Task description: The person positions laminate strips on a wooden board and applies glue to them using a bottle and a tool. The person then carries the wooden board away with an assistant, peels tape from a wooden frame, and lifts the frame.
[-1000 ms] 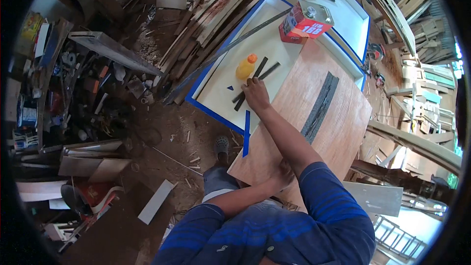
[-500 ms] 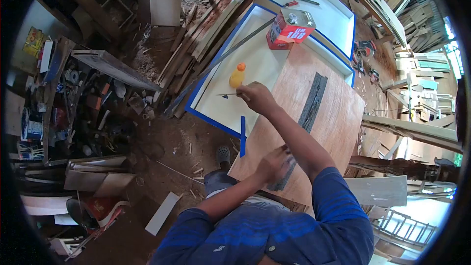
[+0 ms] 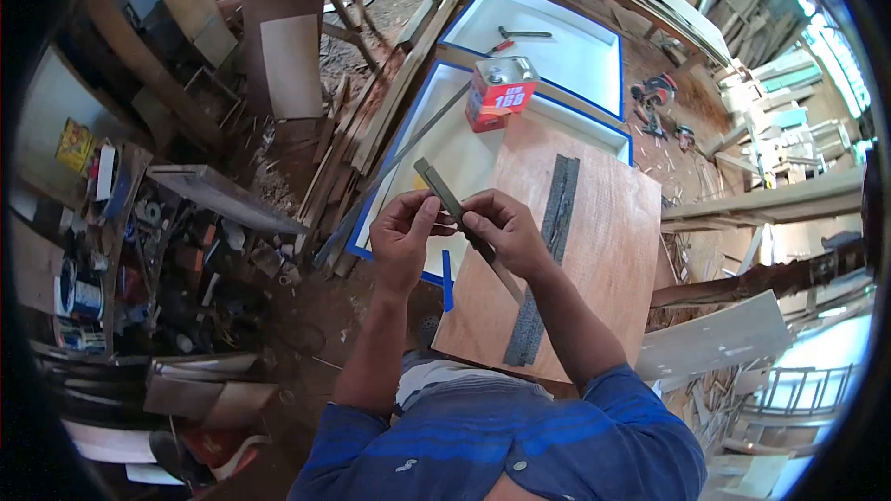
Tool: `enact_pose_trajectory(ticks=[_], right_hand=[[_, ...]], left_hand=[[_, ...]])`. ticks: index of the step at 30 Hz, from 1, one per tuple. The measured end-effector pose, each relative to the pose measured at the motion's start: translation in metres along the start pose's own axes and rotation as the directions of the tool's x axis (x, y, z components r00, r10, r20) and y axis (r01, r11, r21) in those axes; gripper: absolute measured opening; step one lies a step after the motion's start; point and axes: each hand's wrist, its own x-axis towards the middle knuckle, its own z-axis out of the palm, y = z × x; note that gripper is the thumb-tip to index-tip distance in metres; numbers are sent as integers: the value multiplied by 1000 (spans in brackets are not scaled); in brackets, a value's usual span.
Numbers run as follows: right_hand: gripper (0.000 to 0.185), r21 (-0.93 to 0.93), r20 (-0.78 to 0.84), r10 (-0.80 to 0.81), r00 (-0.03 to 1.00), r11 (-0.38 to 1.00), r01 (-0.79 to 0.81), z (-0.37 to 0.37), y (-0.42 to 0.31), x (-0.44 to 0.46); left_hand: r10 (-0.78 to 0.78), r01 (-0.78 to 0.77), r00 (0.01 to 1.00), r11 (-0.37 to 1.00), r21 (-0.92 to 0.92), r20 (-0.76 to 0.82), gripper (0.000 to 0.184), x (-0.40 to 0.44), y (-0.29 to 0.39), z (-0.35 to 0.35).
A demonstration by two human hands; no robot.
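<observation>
My left hand [image 3: 405, 234] and my right hand [image 3: 507, 232] are raised close together, thumbs and fingers pinched on a long narrow grey-green strip [image 3: 438, 184]. The strip runs tilted from above my left fingers down past my right hand; its exact kind is unclear. Beneath them lies a reddish plywood board [image 3: 599, 223], with a dark, rough grey strip [image 3: 560, 209] along it. Part of that strip is hidden by my right forearm. A bit of yellow shows behind my left fingers, mostly covered. Blue tape [image 3: 447, 280] hangs by the board's left edge.
White panels with blue-taped rims [image 3: 557, 23] lie under and beyond the board. A red and silver can [image 3: 501, 93] stands at the board's far end. Timber lengths [image 3: 390, 102] lie to the left, near a cluttered shelf [image 3: 121, 250]. A pale board [image 3: 715, 339] leans at right.
My right hand has come back from beside the yellow bottle, and my left has lifted off the board. Both now meet on the grey-green strip. The view has shifted.
</observation>
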Motion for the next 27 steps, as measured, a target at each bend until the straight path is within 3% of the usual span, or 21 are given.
enact_pose_trajectory(ticks=[2, 3, 6, 9, 12, 15, 18, 21, 23, 24, 25, 27], right_hand=[[24, -10, -97, -23, 995, 1000, 22, 6, 0, -14], [27, -105, -153, -35, 988, 994, 19, 10, -7, -22], [29, -230, -226, -202, 953, 962, 150, 20, -15, -37], [28, -359, -328, -274, 904, 922, 149, 21, -13, -46], [23, -579, -338, -440, 832, 794, 185, 21, -7, -51], [20, -715, -225, -665, 713, 609, 342, 21, -11, -49], [21, -712, -196, -759, 621, 546, 442, 14, -1, -45], [22, -301, -440, -535, 722, 845, 443, -2, 16, -47], [22, -80, -600, -225, 768, 972, 222, -18, -16, -68], [19, 7, -662, -245, 708, 943, 333, -28, -27, -71], [16, -63, -684, -328, 652, 916, 396, -49, -33, -78], [15, -190, -799, -322, 508, 936, 295, -89, -40, -101]], left_hand=[[5, -4, 999, 1000, -18, 34, 15, -2, 0, 4], [9, -8, 999, 1000, -27, 48, 14, -2, -1, 6], [-16, 20, 998, 998, -59, 62, 10, -5, -4, 17], [-9, 8, 1000, 999, 42, 19, 8, -6, -14, 25], [-105, 104, 994, 994, -29, -32, 8, -10, -15, 34], [-221, 214, 975, 961, -177, -21, 11, -10, -25, 31], [-310, 294, 948, 940, -172, -76, 12, -10, -26, 31], [-289, 261, 942, 951, -167, -171, 12, 4, -40, 7], [-228, 195, 944, 969, -154, -239, 13, 23, -72, -36], [-206, 185, 942, 977, -102, -263, 15, 34, -84, -58], [-241, 225, 920, 970, -86, -309, 16, 44, -95, -78], [-279, 295, 884, 955, -17, -375, 14, 62, -124, -118]])
